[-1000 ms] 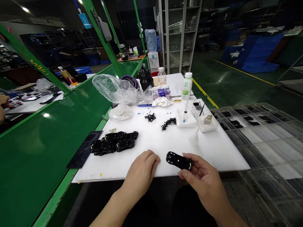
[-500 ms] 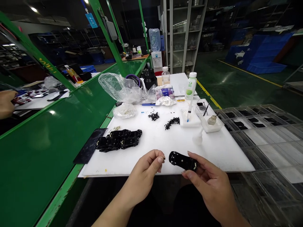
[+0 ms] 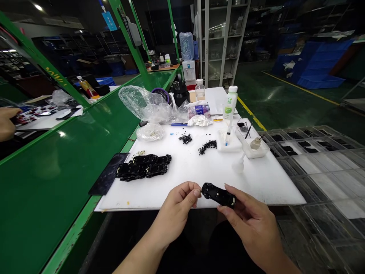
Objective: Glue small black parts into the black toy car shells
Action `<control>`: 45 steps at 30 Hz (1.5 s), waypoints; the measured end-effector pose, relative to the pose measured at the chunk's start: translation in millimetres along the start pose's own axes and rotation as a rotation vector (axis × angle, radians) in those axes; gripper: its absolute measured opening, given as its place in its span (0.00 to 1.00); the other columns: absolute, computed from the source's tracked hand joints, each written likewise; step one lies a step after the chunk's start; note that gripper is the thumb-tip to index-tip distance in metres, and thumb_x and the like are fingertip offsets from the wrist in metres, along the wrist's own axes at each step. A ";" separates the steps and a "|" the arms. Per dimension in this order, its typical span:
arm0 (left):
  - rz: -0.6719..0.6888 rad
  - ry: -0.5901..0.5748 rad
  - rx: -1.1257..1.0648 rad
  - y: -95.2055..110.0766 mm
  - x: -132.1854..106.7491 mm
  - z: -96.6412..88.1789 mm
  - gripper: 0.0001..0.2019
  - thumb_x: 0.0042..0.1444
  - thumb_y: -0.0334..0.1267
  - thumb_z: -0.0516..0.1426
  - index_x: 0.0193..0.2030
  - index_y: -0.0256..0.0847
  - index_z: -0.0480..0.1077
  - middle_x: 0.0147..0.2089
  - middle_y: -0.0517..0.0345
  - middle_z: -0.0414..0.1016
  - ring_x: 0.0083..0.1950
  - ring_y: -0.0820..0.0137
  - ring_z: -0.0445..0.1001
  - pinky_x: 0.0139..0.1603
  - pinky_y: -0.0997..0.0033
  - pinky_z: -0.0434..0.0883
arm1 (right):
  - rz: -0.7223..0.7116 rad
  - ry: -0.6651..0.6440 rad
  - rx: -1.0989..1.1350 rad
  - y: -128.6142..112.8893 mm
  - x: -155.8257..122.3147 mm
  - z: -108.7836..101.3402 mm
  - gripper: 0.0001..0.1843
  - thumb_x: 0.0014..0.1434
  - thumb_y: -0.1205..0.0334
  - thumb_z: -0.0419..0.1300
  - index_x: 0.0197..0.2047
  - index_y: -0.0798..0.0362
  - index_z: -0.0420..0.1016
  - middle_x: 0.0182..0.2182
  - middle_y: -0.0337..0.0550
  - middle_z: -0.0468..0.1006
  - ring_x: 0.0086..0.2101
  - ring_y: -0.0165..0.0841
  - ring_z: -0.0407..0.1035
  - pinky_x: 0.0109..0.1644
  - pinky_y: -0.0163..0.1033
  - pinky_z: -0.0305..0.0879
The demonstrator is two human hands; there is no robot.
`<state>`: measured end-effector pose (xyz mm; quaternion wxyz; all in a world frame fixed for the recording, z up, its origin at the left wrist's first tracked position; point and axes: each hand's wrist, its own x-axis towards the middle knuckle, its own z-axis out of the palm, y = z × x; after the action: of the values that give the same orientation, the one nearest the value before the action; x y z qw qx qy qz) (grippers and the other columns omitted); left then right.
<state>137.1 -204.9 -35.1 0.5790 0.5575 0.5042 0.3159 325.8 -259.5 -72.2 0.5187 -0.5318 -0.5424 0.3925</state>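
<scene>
Between the thumb and fingers of my right hand [image 3: 253, 222] is a black toy car body [image 3: 219, 195], tilted, with small pale spots on it. My left hand [image 3: 179, 209] is pinched closed at the car's left end, its fingertips against or very near it. A tiny dark bit shows at that pinch, too small to name. Farther left on the white board [image 3: 188, 167] lies a stack of similar black car bodies [image 3: 142, 167]. Two heaps of tiny black parts lie beyond my hands, one heap [image 3: 186, 138] left of the other [image 3: 208, 146].
A syringe [image 3: 228, 133] rests on a white block. Beside it, a clear tray [image 3: 255, 150] holds a small pot. A white bottle [image 3: 229, 102], tissue pack [image 3: 199, 109] and plastic bags [image 3: 148, 106] stand behind. Divided trays [image 3: 322, 160] are at right; another person's hand [image 3: 7, 123] is far left.
My two hands have come together: the car body has moved slightly left, and the left hand's pinch now meets its end. The other person's hand has shifted a little.
</scene>
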 end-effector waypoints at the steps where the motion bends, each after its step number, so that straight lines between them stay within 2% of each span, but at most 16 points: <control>1: -0.002 0.011 0.009 -0.1 -0.2 0.6 0.13 0.61 0.48 0.54 0.33 0.40 0.69 0.27 0.62 0.61 0.31 0.71 0.58 0.34 0.72 0.60 | -0.017 0.000 -0.008 0.3 -0.4 0.0 0.21 0.59 0.61 0.64 0.56 0.41 0.73 0.45 0.40 0.80 0.41 0.36 0.76 0.44 0.38 0.77; 8: -0.032 0.039 0.012 -1.4 -1.9 2.1 0.13 0.61 0.47 0.55 0.34 0.40 0.72 0.27 0.62 0.64 0.32 0.71 0.61 0.36 0.73 0.61 | -0.089 0.011 -0.110 0.8 -1.3 -0.5 0.21 0.58 0.61 0.65 0.55 0.38 0.73 0.41 0.37 0.81 0.34 0.32 0.76 0.38 0.34 0.76; 12: -0.049 0.052 0.002 -1.7 -3.3 1.1 0.13 0.61 0.47 0.56 0.35 0.40 0.72 0.27 0.62 0.68 0.32 0.71 0.65 0.37 0.72 0.63 | -0.043 -0.009 -0.085 1.4 -0.5 0.2 0.21 0.58 0.60 0.65 0.55 0.41 0.74 0.45 0.41 0.80 0.40 0.37 0.76 0.43 0.39 0.77; 15: -0.062 0.087 -0.005 -1.2 -4.6 1.6 0.13 0.60 0.47 0.57 0.36 0.40 0.73 0.27 0.61 0.69 0.32 0.70 0.66 0.36 0.72 0.63 | -0.018 -0.018 -0.058 1.6 0.5 1.3 0.21 0.58 0.59 0.65 0.55 0.42 0.75 0.45 0.42 0.80 0.41 0.39 0.76 0.43 0.40 0.77; 24: -0.099 0.153 -0.076 -9.1 -4.1 5.2 0.12 0.57 0.47 0.60 0.33 0.40 0.74 0.20 0.65 0.69 0.25 0.75 0.64 0.33 0.74 0.61 | 0.009 -0.037 -0.031 3.5 1.5 2.6 0.20 0.58 0.58 0.65 0.55 0.42 0.75 0.44 0.42 0.81 0.40 0.37 0.77 0.44 0.40 0.78; 30: -0.092 0.195 -0.057 -11.6 -4.3 6.5 0.12 0.57 0.47 0.60 0.33 0.39 0.74 0.18 0.66 0.67 0.24 0.75 0.64 0.33 0.74 0.60 | 0.005 -0.041 -0.012 -0.2 1.7 2.3 0.20 0.58 0.58 0.65 0.54 0.40 0.75 0.44 0.40 0.81 0.40 0.36 0.77 0.44 0.39 0.78; 37: -0.087 0.147 -0.131 -16.9 -1.7 2.7 0.10 0.56 0.44 0.61 0.31 0.40 0.74 0.17 0.67 0.66 0.21 0.77 0.60 0.30 0.74 0.58 | 0.071 -0.076 0.084 -2.4 2.9 0.4 0.20 0.57 0.59 0.66 0.54 0.41 0.76 0.41 0.40 0.81 0.38 0.37 0.78 0.40 0.39 0.79; 45: -0.113 0.125 -0.160 -16.1 -2.5 0.7 0.10 0.56 0.43 0.62 0.29 0.40 0.73 0.16 0.67 0.65 0.22 0.77 0.59 0.29 0.74 0.56 | 0.134 -0.114 0.220 -0.2 4.4 -0.5 0.22 0.56 0.60 0.68 0.54 0.41 0.75 0.40 0.38 0.82 0.39 0.34 0.77 0.43 0.36 0.78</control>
<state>133.9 -210.3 -50.2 0.6060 0.4596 0.5429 0.3561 326.7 -255.3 -71.2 0.5149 -0.4837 -0.4879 0.5128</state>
